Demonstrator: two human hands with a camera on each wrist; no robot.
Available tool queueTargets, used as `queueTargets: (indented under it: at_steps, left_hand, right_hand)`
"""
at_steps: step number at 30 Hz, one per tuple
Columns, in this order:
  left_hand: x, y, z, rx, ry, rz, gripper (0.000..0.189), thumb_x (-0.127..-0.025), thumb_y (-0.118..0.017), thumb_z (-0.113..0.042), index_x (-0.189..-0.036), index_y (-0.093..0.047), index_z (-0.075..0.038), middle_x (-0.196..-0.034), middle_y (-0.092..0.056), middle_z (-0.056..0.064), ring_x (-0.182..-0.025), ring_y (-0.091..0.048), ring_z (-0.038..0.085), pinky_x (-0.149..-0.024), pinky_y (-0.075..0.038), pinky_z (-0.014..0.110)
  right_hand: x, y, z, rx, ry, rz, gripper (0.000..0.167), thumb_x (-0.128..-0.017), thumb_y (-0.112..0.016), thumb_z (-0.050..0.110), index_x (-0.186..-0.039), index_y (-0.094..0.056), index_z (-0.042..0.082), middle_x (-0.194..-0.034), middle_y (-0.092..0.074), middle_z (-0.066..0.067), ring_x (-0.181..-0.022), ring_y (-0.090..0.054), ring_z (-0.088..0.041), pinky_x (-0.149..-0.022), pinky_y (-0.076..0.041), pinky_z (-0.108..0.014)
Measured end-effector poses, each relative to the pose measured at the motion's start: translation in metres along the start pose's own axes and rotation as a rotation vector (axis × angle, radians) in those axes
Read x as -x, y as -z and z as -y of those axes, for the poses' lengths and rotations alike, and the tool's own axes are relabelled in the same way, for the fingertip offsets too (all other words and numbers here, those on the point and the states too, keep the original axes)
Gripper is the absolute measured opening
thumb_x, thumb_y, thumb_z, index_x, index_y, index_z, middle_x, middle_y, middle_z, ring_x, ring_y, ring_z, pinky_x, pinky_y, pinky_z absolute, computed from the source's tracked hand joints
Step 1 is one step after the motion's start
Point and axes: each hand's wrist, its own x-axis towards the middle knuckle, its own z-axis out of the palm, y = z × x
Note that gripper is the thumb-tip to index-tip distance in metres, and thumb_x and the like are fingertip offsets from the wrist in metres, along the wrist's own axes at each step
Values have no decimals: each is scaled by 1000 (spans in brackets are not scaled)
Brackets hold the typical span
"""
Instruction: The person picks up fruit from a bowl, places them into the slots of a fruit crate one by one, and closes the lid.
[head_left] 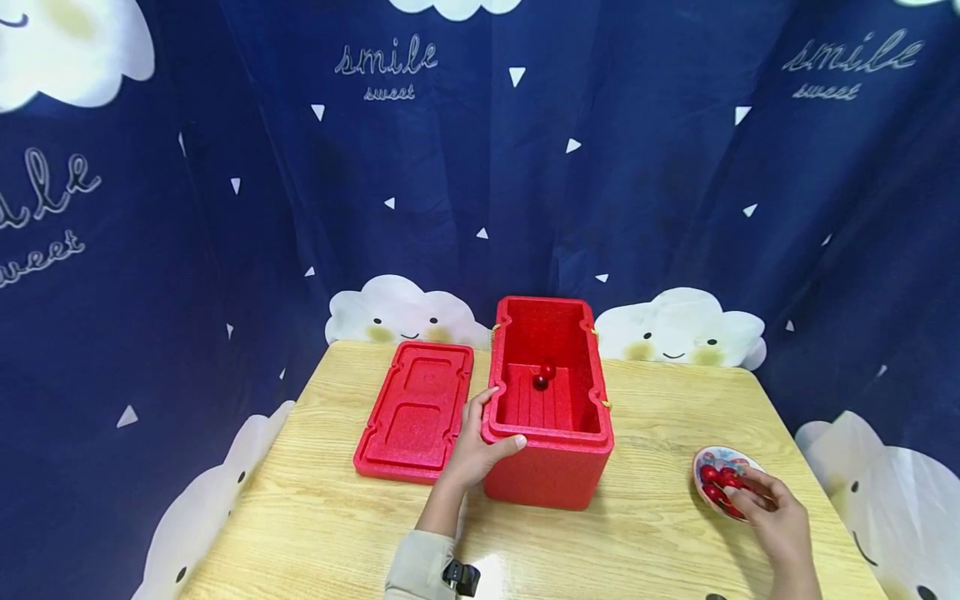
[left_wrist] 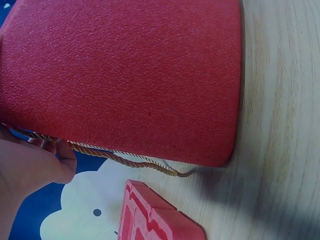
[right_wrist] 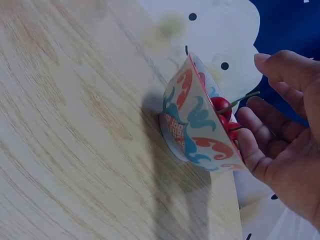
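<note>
A lidless red foam box [head_left: 551,467] stands mid-table, with two dark red cherries [head_left: 542,381] on its ribbed floor. My left hand [head_left: 474,450] holds the box's near left corner, thumb over the front edge and fingers along the left side. In the left wrist view those fingers lie by a gold rope handle [left_wrist: 125,159]. On the right, my right hand [head_left: 776,512] reaches over a patterned bowl [right_wrist: 195,125]. Its fingers are spread and bent, fingertips right at the stemmed cherries [right_wrist: 221,106] in the bowl; thumb and fingers stand apart.
The red lid [head_left: 415,417] lies flat on the wooden table [head_left: 652,417], left of the box. A dark blue curtain [head_left: 540,192] with white clouds hangs behind and along both sides. The bowl stands near the table's right edge.
</note>
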Motion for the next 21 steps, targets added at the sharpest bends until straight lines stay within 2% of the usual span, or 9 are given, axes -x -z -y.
queueTargets:
  at_steps: [4, 8, 11, 13, 15, 16, 18, 21]
  left_hand:
    - [0, 0, 1, 13, 9, 2, 80, -73, -76, -13, -140, -33, -15, -139, -23, 9, -119, -40, 26, -92, -39, 36]
    - [0, 0, 2, 17, 11, 4, 80, -73, -77, -13, -141, -33, -15, -139, -23, 9, -119, -40, 26, -93, -39, 36]
    - [0, 0, 2, 13, 9, 3, 80, -73, -77, -13, -141, -33, -15, -139, -23, 8, -119, -41, 26, -93, -39, 36]
    - [0, 1, 2, 8, 6, 2, 80, -73, -77, -13, -141, -33, -15, -139, -23, 9, -119, -41, 26, -93, -39, 37]
    - [0, 1, 3, 2, 6, 0, 80, -73, -76, -13, -141, -33, -15, -138, -24, 9, -119, -41, 26, -93, -39, 36]
    - [-2, 1, 7, 2, 7, 0, 81, -73, -77, -13, -141, -33, -15, -139, -24, 9, -119, -40, 26, -93, -39, 37]
    - [-5, 1, 17, 5, 8, -5, 82, -73, -77, -14, -141, -33, -17, -139, -23, 8, -120, -39, 26, -93, -38, 37]
    - [-10, 0, 32, 11, 8, -14, 82, -72, -79, -17, -140, -33, -23, -139, -23, 6, -120, -39, 25, -93, -38, 37]
  right_hand:
    - [7, 3, 17, 40, -69, 31, 57, -77, -77, 25, -126, -55, 6, -98, -59, 9, -76, -53, 9, -59, -46, -13]
    - [8, 6, 24, 73, -92, 78, 50, -77, -77, 28, -120, -56, 13, -93, -56, 19, -75, -52, 12, -59, -47, -14]
    - [10, 6, 34, 139, -93, 92, 49, -79, -75, 26, -121, -54, 9, -94, -61, 8, -72, -50, 13, -59, -47, -14]
    - [13, 5, 46, 207, -105, 94, 55, -81, -73, 24, -124, -50, -1, -102, -63, -10, -70, -48, 14, -59, -45, -14]
    - [14, 4, 55, 282, -112, 96, 59, -83, -70, 23, -127, -46, -6, -111, -57, -26, -70, -46, 12, -59, -44, -14]
    - [15, 4, 59, 301, -125, 103, 58, -84, -69, 24, -128, -45, -6, -115, -55, -28, -70, -45, 11, -60, -44, -14]
    - [13, 3, 62, 336, -138, 108, 59, -84, -69, 25, -128, -45, -6, -118, -53, -29, -75, -48, 4, -61, -42, -15]
    - [9, 2, 61, 363, -133, 113, 60, -84, -68, 26, -127, -45, -7, -119, -52, -29, -87, -55, -16, -63, -43, -18]
